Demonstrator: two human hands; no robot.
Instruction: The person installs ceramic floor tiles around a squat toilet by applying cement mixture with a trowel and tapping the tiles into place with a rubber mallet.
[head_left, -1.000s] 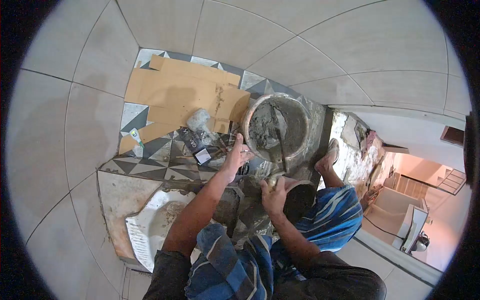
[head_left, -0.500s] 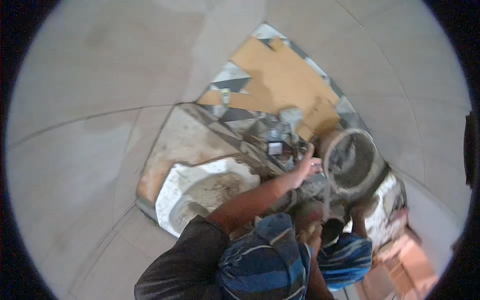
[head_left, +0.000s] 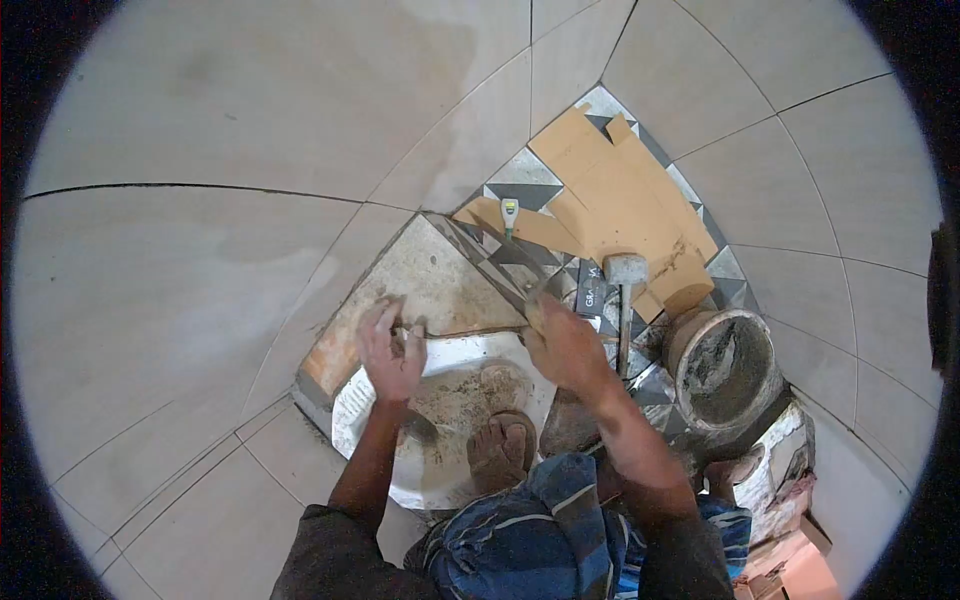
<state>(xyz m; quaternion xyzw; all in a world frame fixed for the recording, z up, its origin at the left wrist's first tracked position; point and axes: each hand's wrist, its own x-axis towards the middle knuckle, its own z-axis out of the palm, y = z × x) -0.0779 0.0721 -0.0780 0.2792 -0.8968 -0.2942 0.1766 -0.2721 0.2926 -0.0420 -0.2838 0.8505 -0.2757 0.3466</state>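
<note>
My left hand (head_left: 392,352) has its fingers apart over the near edge of a dusty tile slab (head_left: 425,275), just above the rim of a white squat toilet pan (head_left: 470,348). My right hand (head_left: 568,345) is closed by the slab's right corner. A thin dark shape lies close to its fingers, but what they grip is not clear. Right of that hand lies a mallet (head_left: 627,270) with a pale grey head, and behind it a dark box (head_left: 592,290) with light lettering. One foot (head_left: 502,450) stands in the dirty pan.
A bucket (head_left: 682,345) holding grey mortar stands at right. Cardboard (head_left: 620,205) covers part of the patterned floor in the corner. A small white and green object (head_left: 510,213) lies beside the slab. Tiled walls (head_left: 200,270) close in both sides. Orange-pink pieces (head_left: 790,570) sit lower right.
My left hand has moved from beside the bucket to the slab's near edge. My right hand has come up from near my lap to the slab's right corner. The view has steadied.
</note>
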